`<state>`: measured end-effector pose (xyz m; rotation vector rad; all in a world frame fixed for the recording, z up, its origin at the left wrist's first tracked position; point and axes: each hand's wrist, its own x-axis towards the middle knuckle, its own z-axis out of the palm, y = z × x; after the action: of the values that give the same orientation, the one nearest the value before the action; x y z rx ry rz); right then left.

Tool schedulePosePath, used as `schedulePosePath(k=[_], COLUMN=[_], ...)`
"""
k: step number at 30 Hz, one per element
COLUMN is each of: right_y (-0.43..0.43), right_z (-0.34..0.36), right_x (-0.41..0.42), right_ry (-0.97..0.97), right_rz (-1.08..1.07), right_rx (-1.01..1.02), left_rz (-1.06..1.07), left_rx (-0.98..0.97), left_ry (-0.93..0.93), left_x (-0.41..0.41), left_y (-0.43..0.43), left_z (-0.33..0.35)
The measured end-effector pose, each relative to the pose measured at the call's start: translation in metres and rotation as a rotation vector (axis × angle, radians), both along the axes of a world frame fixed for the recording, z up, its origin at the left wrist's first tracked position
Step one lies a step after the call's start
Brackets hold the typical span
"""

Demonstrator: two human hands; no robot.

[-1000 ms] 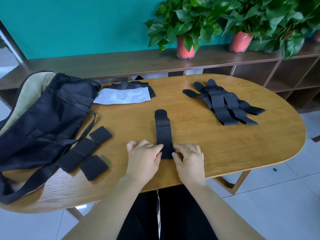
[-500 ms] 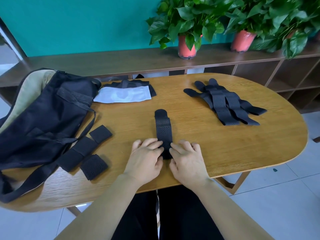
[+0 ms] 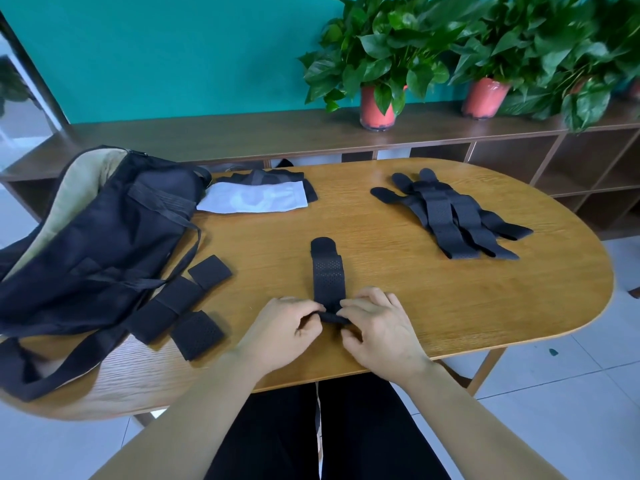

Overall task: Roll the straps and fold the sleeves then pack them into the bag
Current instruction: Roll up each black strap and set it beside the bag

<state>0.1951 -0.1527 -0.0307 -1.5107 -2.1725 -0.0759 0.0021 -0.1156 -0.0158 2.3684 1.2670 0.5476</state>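
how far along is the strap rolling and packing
Early. Done: a few compact black pieces lie beside the bag, not in it. In hand: the left hand and right hand pinch the curled near end of one strap. Left: the pile of straps on the right, the white sleeve at the back, and the packing.

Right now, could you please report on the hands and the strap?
Left hand and right hand pinch near end of strap, first turn rolled. Rest lies flat on table. Nothing in the way.
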Motion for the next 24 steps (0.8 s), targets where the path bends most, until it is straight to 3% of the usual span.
schedulePosePath(k=[4,10,16,24], right_y=[0.014,0.027,0.032,0.037], right_z=[-0.003,-0.001,-0.005,-0.009], right_x=[-0.005,-0.018,-0.031,-0.033], right_ry=[0.249,0.344,0.249,0.145], right_rz=[-0.165,-0.346,-0.47,-0.457], right_rx=[-0.066,-0.082,0.025,0.032], left_rz=[0.082,0.255,0.341,0.337], left_rx=[-0.116,-0.048,0.013,0.15], left_ry=[-0.097,-0.14,-0.002,0.098], left_x=[0.003,0.017,0.026,0.027], left_y=[0.003,0.015,0.02,0.02], left_z=[0.002,-0.007,-0.008,-0.009])
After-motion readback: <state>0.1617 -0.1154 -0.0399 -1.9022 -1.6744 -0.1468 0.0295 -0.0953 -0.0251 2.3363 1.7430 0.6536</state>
